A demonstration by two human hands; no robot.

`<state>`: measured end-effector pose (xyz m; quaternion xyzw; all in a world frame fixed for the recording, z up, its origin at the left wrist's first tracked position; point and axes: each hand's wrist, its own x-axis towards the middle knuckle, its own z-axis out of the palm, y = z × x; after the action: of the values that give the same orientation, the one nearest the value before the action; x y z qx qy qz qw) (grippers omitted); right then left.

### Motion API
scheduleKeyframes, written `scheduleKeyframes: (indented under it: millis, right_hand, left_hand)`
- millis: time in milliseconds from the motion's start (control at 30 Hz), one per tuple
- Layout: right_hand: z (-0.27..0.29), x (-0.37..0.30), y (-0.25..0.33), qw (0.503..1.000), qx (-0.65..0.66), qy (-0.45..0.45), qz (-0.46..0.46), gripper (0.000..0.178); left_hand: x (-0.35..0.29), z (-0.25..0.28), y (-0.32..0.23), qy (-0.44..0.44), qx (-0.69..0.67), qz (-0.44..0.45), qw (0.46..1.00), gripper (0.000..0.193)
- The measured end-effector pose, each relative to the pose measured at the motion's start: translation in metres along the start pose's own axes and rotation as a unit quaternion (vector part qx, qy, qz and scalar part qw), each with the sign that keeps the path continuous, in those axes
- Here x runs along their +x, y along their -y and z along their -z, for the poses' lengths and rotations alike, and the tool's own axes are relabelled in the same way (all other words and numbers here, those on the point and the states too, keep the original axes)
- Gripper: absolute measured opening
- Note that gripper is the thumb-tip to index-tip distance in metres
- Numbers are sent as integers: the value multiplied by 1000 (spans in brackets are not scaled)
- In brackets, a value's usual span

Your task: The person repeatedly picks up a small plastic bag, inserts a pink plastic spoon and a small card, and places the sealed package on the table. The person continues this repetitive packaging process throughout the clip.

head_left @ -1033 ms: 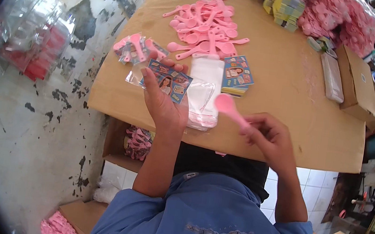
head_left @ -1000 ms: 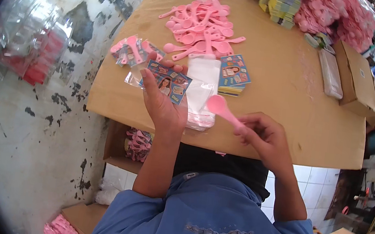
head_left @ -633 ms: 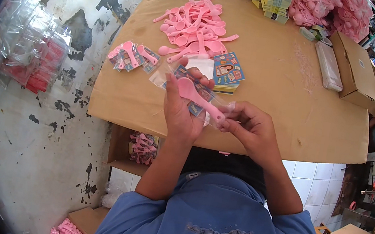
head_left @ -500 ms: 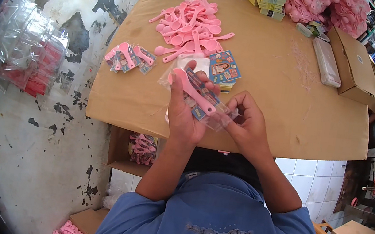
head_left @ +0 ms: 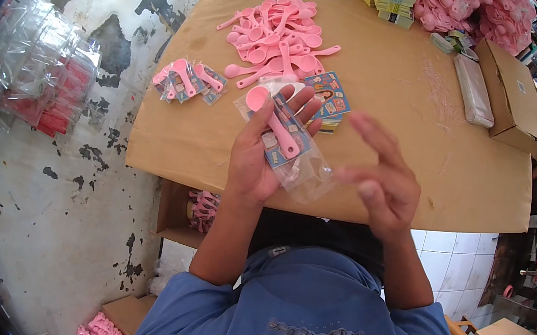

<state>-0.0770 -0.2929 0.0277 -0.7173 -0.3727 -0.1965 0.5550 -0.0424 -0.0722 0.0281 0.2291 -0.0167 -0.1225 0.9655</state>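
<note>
My left hand (head_left: 257,159), palm up, holds a clear plastic bag (head_left: 311,176) containing a pink spoon (head_left: 280,128) and a blue printed card (head_left: 277,156). The thumb lies over the spoon near its bowl. To the right of the bag, my right hand (head_left: 388,183) is raised and apart from it, blurred at the fingertips, with fingers spread and nothing in them. Just beyond my left fingers sits a stack of blue printed cards (head_left: 328,97). A heap of loose pink spoons (head_left: 279,33) lies farther back. Several bagged spoons with cards (head_left: 188,82) lie to the left.
Brown paper covers the table (head_left: 389,75). At the right are a cardboard box (head_left: 511,98) and a pack of clear bags (head_left: 474,91). Yellowish card stacks (head_left: 392,1) and pink spoon bundles (head_left: 472,14) stand at the back. An open box (head_left: 174,213) sits below the front edge.
My right hand has let go of the bag's open end and moved up and right, its fingers spreading. My left hand still holds the bag, slightly lower, and the bag's end now hangs loose.
</note>
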Motion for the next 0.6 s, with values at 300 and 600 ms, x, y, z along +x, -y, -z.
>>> scheduleKeyframes:
  millis: [300, 600]
  right_hand:
    - [-15, 27, -3, 972, -221, 44, 64, 42]
    - [-9, 20, 16, 951, 122, -66, -275, 52]
  left_hand:
    - [-12, -12, 18, 33, 23, 115, 993, 48]
    - [-17, -9, 6, 143, 326, 6, 934, 49]
